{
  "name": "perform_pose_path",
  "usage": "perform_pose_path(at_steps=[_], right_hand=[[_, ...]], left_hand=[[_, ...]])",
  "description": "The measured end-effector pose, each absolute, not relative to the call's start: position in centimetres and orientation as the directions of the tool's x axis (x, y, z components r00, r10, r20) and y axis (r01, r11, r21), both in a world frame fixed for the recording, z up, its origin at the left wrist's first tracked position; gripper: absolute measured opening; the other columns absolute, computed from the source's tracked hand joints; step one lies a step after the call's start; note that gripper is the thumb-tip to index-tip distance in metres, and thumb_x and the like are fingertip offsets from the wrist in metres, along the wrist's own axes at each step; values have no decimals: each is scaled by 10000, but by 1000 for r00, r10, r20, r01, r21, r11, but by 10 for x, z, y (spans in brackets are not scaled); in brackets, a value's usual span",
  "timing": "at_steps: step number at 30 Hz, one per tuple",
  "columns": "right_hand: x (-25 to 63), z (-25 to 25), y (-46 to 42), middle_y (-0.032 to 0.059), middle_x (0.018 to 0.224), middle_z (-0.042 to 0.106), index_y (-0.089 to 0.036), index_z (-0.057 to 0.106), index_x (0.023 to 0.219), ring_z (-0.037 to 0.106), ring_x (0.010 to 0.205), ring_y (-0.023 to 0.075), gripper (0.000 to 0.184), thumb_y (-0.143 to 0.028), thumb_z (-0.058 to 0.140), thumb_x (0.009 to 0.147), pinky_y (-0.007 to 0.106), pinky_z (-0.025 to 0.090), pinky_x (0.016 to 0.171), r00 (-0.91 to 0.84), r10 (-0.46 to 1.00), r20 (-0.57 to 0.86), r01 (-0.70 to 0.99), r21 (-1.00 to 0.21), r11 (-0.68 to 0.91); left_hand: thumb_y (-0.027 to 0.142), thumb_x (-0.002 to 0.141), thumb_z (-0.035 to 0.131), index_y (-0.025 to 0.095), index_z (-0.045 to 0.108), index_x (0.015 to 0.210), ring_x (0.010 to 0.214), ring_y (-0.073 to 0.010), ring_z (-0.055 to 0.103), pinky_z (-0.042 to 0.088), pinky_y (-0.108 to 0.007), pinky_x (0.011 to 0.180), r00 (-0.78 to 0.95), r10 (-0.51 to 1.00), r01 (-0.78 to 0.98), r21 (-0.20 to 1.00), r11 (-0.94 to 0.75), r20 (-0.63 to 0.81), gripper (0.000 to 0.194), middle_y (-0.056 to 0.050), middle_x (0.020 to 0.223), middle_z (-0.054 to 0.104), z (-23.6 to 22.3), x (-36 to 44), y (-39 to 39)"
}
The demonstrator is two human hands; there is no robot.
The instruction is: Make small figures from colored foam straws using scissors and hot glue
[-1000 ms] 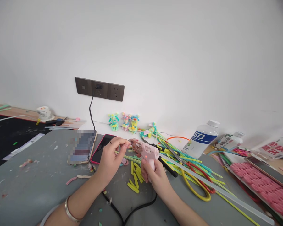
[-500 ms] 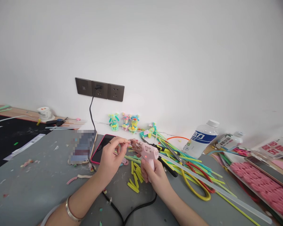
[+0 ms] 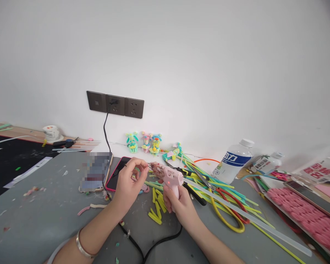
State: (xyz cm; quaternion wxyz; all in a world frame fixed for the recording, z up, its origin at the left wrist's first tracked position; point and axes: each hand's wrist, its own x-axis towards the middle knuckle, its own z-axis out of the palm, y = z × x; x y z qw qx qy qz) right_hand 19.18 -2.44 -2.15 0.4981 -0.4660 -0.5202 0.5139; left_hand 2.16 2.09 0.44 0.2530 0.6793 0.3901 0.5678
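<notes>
At three o'clock from the left hand (image 3: 129, 183), the right hand (image 3: 182, 208) grasps the glue gun (image 3: 172, 177), likely steadying its nozzle (image 3: 155, 168); whether left fingers (image 3: 139, 162) pinch anything, I cannot tell.

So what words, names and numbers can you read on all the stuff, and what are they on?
Nothing reads clearly enough to quote.
Big bottle: large white writing on blue, too blurred to be sure.
Small bottle: dark writing, too blurred.
Package: big red writing, too blurred.
Pixelated phone: nothing readable.
Paper strip: any print is too small to tell.
</notes>
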Motion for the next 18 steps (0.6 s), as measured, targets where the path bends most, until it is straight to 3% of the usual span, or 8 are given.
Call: perform_pose_path(at_steps=[4,9,18], right_hand=[[192,-23,-24,-78,478,413,-183,538,798,355,392,84,484,-661,607,817,227,295,390,-69,997,42,-15,-999,41],[192,-23,-25,-89,491,411,-133,596,986,353,397,84,592,-693,607,794,222,303,391,-71,997,13,-17,-1000,12],[191,-25,-25,-80,487,414,-141,616,961,359,399,91,569,-687,604,801,225,310,387,-63,998,20,-7,-1000,19]], left_hand=[[269,965,496,201,608,933,811,-160,624,498,-232,651,80,826,246,792,-559,558,135,-50,905,627,3,21,20],[298,980,473,201,607,942,845,-175,638,508,-248,673,90,833,237,800,-551,546,170,-58,930,637,2,20,20],[279,968,479,206,568,906,777,-159,600,469,-235,627,76,834,267,795,-545,547,130,-35,866,595,5,21,19]])
